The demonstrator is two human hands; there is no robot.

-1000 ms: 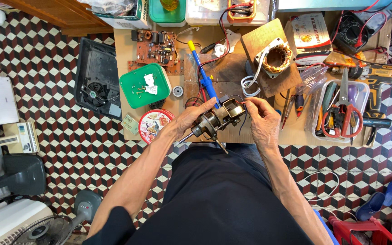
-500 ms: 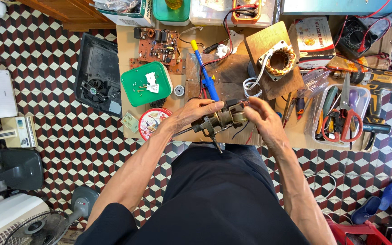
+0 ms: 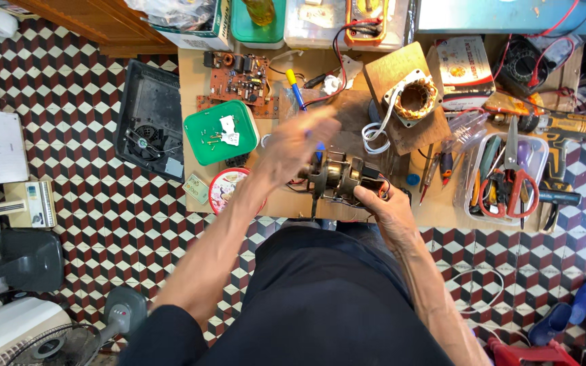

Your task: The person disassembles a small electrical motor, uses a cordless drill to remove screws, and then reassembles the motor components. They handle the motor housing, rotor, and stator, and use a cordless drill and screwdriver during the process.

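Now, right hand (image 3: 382, 207) gripping fan motor (image 3: 340, 177), left hand (image 3: 293, 146) — blurred, open — just above

Your right hand (image 3: 386, 207) grips a small electric motor (image 3: 342, 175) from below at the near edge of the wooden workbench (image 3: 435, 210), its dark metal body lying roughly level with a black end plate facing left and a thin shaft pointing down toward you. Your left hand (image 3: 298, 144), blurred, hovers open just above and left of the motor, fingers spread.
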